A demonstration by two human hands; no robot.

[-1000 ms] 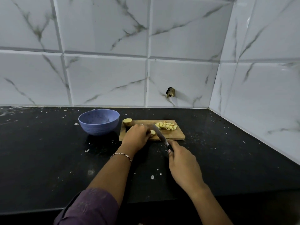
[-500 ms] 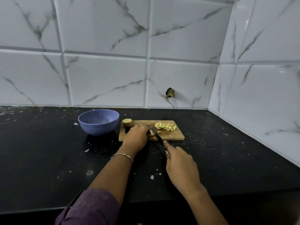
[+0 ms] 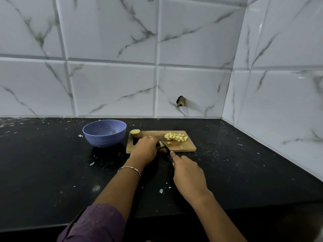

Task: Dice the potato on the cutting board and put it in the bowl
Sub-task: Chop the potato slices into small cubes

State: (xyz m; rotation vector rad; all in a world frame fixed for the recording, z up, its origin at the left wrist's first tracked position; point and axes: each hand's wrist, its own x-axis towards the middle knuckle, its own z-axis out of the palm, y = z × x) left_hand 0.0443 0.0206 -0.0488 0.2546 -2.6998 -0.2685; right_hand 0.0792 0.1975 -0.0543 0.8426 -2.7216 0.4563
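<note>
The knife (image 3: 167,147) has stepped left on the potato piece (image 3: 161,145); dicing continues. Grips clamped: left hand (image 3: 145,149) on piece, right hand (image 3: 189,175) on knife.

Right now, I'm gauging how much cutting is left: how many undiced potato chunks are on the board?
2. One potato half sits at the cutting board far left corner; one chunk lies under the left hand, against the knife. More may hide beneath that hand.

No readable text, label, brand or number anywhere (tiles, bowl, board all unmarked).
</note>
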